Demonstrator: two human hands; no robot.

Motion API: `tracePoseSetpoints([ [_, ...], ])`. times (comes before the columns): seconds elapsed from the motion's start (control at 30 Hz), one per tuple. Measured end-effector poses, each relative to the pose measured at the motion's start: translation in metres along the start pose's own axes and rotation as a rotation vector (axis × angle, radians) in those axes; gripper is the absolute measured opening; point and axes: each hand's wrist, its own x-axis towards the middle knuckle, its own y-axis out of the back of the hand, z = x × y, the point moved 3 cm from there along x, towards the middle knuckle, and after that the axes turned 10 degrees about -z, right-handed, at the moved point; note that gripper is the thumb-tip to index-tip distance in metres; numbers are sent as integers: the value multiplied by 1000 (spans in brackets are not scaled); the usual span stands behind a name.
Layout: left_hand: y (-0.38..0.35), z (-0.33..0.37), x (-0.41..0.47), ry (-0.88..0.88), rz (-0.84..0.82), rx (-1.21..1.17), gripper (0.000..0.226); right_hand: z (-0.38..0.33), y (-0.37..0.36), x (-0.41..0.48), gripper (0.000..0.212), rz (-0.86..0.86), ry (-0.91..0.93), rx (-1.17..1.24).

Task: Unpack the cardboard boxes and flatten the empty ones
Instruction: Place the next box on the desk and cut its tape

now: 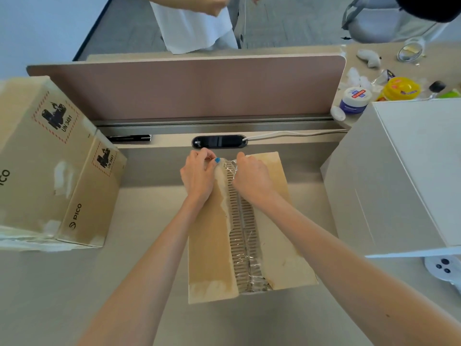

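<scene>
A brown cardboard box [212,245] stands on the desk in front of me, its two top flaps closed. A strip of clear tape [243,221] runs along the middle seam, where torn paper bares the corrugation. My left hand [198,174] and my right hand [252,177] are both at the far end of the seam. Each pinches the tape's end there, the left from the left side, the right from the right. A larger brown box [47,171] printed PICO stands at the left. A big white box [409,176] stands at the right.
A pink divider panel [187,86] closes off the back of the desk [74,283], with a black cable port [219,141] below it. Jars, bottles and wrappers [389,91] lie behind the white box. A white controller [444,267] lies at the right edge. Another person stands beyond the divider.
</scene>
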Motion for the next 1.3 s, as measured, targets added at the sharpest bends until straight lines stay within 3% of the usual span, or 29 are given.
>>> tracePoseSetpoints([
  [0.47,-3,0,1,-126,56,112,8,7,-9,-43,22,-32,3,41],
  [0.67,-4,-6,-50,-292,-66,279,43,7,-16,-74,23,-19,12,2],
  [1.03,0,-31,-201,-402,-181,435,54,10,-31,-133,20,-101,22,-2],
  [1.3,-8,-45,-260,-419,-250,549,77,8,-40,-186,17,-100,8,-95],
])
